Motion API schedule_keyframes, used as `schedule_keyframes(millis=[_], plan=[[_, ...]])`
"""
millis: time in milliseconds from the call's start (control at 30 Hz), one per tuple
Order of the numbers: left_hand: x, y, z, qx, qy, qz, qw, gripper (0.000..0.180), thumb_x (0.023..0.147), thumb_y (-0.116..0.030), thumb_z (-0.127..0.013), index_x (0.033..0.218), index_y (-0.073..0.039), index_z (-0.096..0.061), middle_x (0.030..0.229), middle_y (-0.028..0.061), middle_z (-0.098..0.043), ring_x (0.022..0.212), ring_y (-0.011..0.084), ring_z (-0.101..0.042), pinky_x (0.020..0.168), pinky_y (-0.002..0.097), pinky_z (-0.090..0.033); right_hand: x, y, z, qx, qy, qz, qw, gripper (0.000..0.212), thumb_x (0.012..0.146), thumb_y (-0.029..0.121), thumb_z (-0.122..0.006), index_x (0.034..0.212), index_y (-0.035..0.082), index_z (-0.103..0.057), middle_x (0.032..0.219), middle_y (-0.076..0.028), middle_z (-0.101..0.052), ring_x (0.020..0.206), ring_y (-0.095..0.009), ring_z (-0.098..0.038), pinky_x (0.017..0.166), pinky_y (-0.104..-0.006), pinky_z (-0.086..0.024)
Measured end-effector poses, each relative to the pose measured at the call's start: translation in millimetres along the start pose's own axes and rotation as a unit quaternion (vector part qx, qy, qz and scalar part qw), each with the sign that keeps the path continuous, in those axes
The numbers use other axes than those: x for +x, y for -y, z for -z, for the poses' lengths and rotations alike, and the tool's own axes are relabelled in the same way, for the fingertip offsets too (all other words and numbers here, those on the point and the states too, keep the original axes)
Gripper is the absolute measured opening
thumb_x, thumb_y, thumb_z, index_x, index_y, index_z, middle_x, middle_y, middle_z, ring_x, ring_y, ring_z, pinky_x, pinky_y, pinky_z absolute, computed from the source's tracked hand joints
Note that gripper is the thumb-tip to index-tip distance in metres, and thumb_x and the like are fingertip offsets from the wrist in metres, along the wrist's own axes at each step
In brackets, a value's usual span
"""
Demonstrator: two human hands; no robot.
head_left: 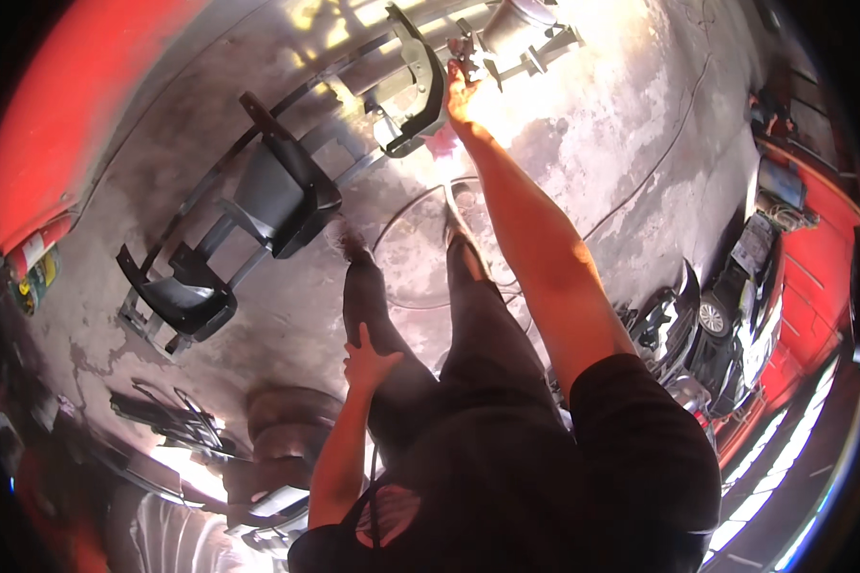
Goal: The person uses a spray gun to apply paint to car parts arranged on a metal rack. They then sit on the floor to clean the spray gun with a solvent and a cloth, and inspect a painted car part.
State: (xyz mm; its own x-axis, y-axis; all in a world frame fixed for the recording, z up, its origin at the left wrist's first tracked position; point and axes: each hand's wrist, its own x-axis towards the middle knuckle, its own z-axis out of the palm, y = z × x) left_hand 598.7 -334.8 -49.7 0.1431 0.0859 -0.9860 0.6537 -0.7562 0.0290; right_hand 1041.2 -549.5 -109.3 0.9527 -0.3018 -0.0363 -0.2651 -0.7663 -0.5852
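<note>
Right hand [460, 94]: outstretched, fingers closing on bracket [471, 55] far ahead on floor [592, 143]; grip unclear. Left hand [365, 360]: spread flat on thigh [377, 315], well back. Bumper [287, 191] lies left, running diagonally.

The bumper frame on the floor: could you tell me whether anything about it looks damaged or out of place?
The bumper frame lies flat on the stained concrete floor, off any vehicle, its black end pieces sitting at differing angles. No clear breakage shows. The right hand reaches its far end by a metal canister; the left hand rests on the thigh.
</note>
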Motion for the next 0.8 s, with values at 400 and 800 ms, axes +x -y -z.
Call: schedule_keyframes(millis=[400, 800], plan=[[23.6, 39.7, 22.7, 0.046, 0.04, -0.036, 0.998, 0.132, 0.065, -0.06, -0.084, 0.167, -0.027, -0.006, 0.149, 0.032, -0.039, 0.126, 0.0522, -0.054, 0.103, 0.0548, -0.049, -107.4, -138.3, -20.0, -0.094, -0.121, -0.287, 0.946, 0.038, 0.093, 0.036, -0.063, 0.11, 0.003, -0.07, 0.096, -0.019, -0.074, 0.087, -0.035, -0.07, 0.08, -0.0472, -0.054], [35.0, 51.4, 39.7, 0.062, 0.019, -0.038, 0.997, 0.131, 0.066, -0.056, -0.085, 0.167, -0.029, -0.006, 0.145, 0.0309, -0.042, 0.122, 0.051, -0.057, 0.099, 0.0549, -0.051, 46.5, -2.4, -80.9, -0.044, -0.068, -0.032, 0.996, 0.06, 0.097, 0.051, -0.063, 0.104, -0.008, -0.068, 0.093, -0.031, -0.069, 0.08, -0.043, -0.068, 0.085, -0.0504, -0.054]])
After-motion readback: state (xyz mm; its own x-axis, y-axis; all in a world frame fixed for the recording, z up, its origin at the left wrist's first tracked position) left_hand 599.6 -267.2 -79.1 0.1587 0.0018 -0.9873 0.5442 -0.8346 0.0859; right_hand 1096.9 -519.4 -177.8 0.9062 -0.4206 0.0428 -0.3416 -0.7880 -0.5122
